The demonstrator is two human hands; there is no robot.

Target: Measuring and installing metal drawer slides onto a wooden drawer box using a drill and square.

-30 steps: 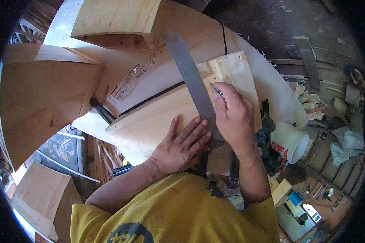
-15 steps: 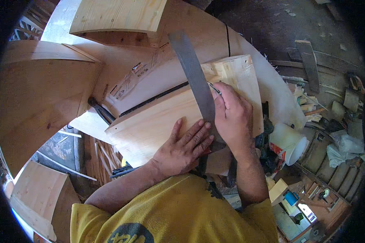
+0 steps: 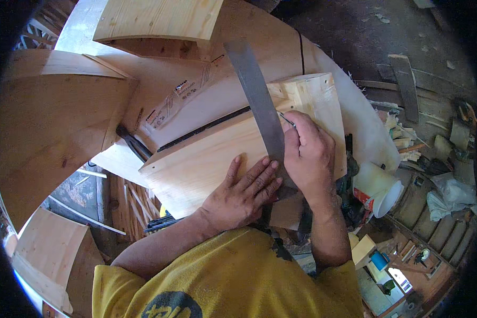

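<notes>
A grey metal straightedge [image 3: 254, 85] lies slantwise across a pale wooden board [image 3: 201, 175] with holes near its corners and a joined block [image 3: 307, 82] at the far right. My left hand [image 3: 241, 193] lies on the board with fingers spread, fingertips pressing on the straightedge's lower left edge. My right hand [image 3: 310, 156] is closed on a thin pen-like tool [image 3: 288, 120], its tip at the straightedge's right edge. A dark tool [image 3: 132, 143] is beside the board's left end, partly hidden.
Curved wooden boxes [image 3: 58, 127] surround the left and back of the pale curved worktop [image 3: 169, 95]. At right are a white bucket [image 3: 373, 188], offcuts [image 3: 403, 138], a plastic bag [image 3: 448, 196] and a loose plank [image 3: 403, 85]. Wood strips [image 3: 138, 201] lie below left.
The board, straightedge and both hands appear slightly farther right in the view. My grip on the pen-like tool and the spread of my left fingers look much the same.
</notes>
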